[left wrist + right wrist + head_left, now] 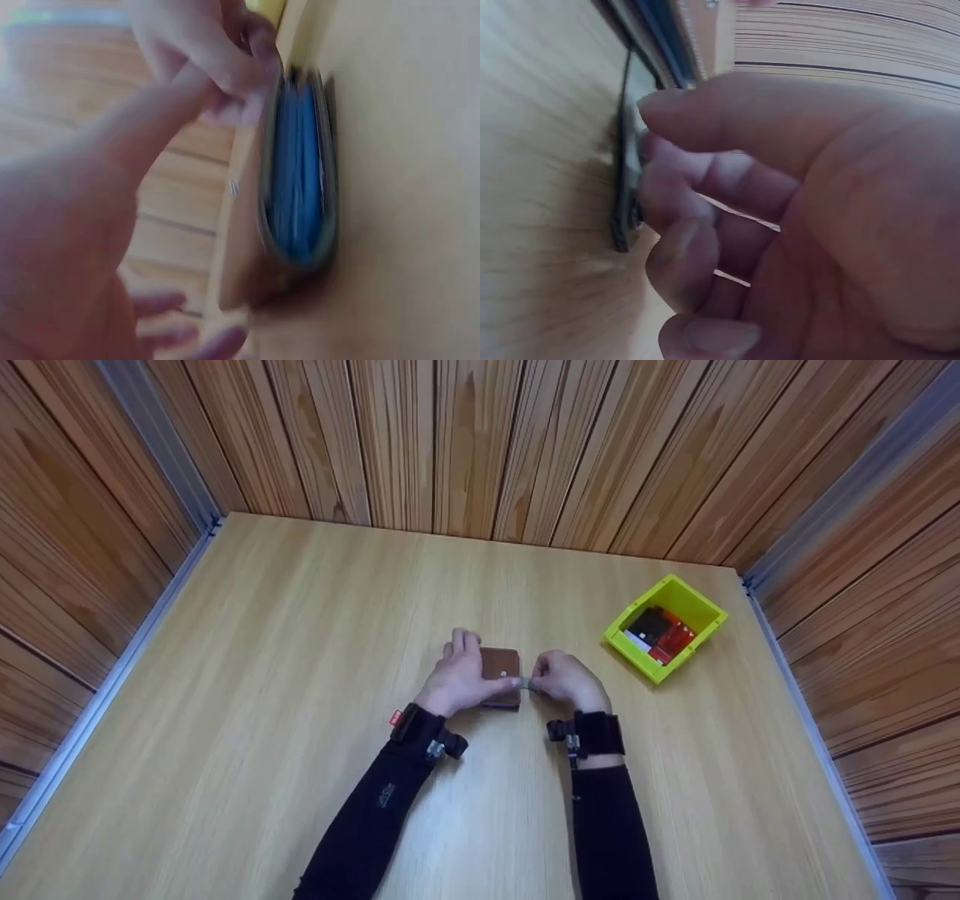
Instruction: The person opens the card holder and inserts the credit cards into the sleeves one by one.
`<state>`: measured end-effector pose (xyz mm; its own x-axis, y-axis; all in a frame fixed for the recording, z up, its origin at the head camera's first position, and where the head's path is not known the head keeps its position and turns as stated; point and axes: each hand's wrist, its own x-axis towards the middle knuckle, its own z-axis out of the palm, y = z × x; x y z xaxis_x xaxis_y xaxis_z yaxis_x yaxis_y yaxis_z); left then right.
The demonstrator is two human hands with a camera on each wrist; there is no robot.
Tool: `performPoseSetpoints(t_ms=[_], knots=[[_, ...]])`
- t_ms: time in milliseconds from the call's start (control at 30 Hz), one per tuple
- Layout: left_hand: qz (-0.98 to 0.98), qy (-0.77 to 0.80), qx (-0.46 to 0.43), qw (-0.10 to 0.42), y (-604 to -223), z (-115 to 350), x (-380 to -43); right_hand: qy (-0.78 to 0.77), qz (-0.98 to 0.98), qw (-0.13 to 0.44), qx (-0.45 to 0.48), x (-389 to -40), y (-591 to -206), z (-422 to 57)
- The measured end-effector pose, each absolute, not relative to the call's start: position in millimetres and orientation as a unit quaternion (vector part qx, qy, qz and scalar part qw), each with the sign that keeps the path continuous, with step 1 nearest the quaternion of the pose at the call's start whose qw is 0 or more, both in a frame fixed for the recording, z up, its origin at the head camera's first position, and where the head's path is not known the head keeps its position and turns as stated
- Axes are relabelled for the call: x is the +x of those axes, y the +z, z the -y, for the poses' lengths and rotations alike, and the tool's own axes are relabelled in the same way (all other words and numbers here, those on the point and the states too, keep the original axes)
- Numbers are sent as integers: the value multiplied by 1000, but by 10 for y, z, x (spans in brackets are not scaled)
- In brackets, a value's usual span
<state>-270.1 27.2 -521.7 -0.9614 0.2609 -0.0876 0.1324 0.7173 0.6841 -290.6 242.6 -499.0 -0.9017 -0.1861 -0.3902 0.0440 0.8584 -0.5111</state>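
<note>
A small brown wallet (500, 663) lies on the table between the two hands, with a metal snap on its cover. Its blue inner pockets (296, 172) show along the edge in the left wrist view. My left hand (466, 676) lies over the wallet's left side, thumb stretched across the cover to its right edge and the other fingers extended beyond it. At that right edge, my right hand (568, 679) pinches the wallet's short closure strap (628, 169) with thumb and forefinger, its other fingers curled. The fingertips partly hide the strap.
A yellow-green bin (696, 604) holding red, black and white items stands to the right, beyond the right hand. Wooden panel walls (465, 450) enclose the light wood table (300, 607) at the back and on both sides.
</note>
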Motion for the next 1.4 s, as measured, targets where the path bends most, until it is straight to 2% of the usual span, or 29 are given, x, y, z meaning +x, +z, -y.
performPoseSetpoints(t_ms=[300, 567, 700, 867, 1100, 1200, 1400], knots=[[-976, 217, -7, 21, -5200, -653, -2504, -288, -924, 251, 1, -2903, -5065, -2370], [-992, 100, -78, -5, -5180, -925, -2513, -282, -932, 225, -22, -2884, -5133, -2354], [-992, 100, -80, -6, -5196, -928, -2522, -280, -932, 230, -23, -2881, -5145, -2365], [-986, 155, -63, 15, -5171, -822, -2569, -280, -932, 228, -16, -2883, -5118, -2388], [-992, 112, -58, -16, -5219, -863, -2615, -289, -930, 228, -17, -2900, -5083, -2394], [-988, 149, -38, 6, -5141, -784, -2641, -292, -929, 227, -18, -2911, -5072, -2404], [-929, 344, -12, 134, -4936, -406, -2765, -288, -924, 251, 3, -2909, -5024, -2455]])
